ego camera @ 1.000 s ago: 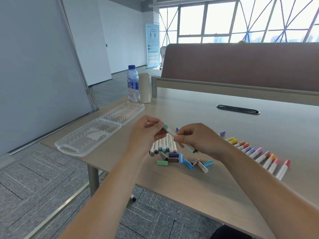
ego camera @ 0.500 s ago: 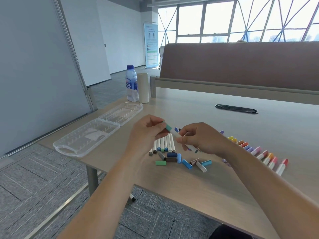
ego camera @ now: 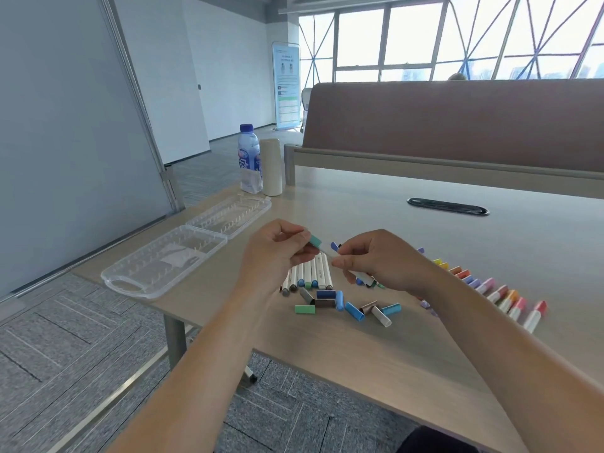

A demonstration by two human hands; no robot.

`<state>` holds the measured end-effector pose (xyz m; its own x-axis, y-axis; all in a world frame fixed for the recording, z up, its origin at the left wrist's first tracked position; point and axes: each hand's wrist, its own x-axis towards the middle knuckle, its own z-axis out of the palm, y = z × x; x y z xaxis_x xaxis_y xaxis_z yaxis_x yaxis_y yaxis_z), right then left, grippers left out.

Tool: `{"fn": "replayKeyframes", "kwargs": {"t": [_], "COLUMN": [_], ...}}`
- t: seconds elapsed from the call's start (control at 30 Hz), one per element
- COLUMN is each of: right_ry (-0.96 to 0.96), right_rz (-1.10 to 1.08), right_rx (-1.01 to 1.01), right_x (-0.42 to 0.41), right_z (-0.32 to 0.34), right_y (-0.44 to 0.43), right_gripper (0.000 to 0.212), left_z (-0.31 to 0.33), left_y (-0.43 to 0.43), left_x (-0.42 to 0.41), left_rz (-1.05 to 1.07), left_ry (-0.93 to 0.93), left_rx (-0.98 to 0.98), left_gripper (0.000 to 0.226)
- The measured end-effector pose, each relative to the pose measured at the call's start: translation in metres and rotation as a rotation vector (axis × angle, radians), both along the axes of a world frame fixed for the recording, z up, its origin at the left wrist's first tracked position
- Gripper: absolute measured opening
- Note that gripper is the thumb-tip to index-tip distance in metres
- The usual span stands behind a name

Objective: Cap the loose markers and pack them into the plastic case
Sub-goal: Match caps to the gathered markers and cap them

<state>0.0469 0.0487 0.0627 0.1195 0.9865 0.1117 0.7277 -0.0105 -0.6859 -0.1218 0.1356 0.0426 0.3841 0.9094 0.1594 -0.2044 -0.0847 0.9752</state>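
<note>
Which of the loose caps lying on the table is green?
The green cap, leftmost of them and nearest the table's front edge; the rest are blue, brown, grey or white.

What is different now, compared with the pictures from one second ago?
Hardly anything. The left hand still pinches the teal cap and the right hand still grips the white marker; slightly more of the cap shows now. The loose caps, the other markers and the open plastic case lie as before.
</note>
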Motion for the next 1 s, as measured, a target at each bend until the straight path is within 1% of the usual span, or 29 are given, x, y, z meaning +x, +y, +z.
{"fn": "replayKeyframes", "kwargs": {"t": [0.27, 0.47, 0.7, 0.87, 1.0], "right_ry": [0.015, 0.016, 0.006, -0.03, -0.034], "right_rz": [-0.004, -0.001, -0.005, -0.003, -0.048], "right_rx": [0.008, 0.026, 0.023, -0.015, -0.053], "right_x": [-0.005, -0.008, -0.008, -0.007, 0.002], "right_z": [0.003, 0.003, 0.004, 0.0, -0.005], "right_y": [0.0, 0.0, 0.0, 0.002, 0.002], "right_gripper": [0.027, 0.033, 0.031, 0.03, 0.031], "left_z": [0.005, 0.006, 0.004, 0.004, 0.006], "left_y": [0.0, -0.002, 0.0, 0.001, 0.01], "left_x": [-0.005, -0.007, -0.008, -0.007, -0.018], "left_rz": [-0.015, -0.021, -0.005, 0.058, 0.137], "left_ry": [0.004, -0.043, 0.012, 0.07, 0.002], "left_rx": [0.011, -0.039, 0.011, 0.054, -0.013], "left_gripper": [0.003, 0.008, 0.006, 0.007, 0.006]}}
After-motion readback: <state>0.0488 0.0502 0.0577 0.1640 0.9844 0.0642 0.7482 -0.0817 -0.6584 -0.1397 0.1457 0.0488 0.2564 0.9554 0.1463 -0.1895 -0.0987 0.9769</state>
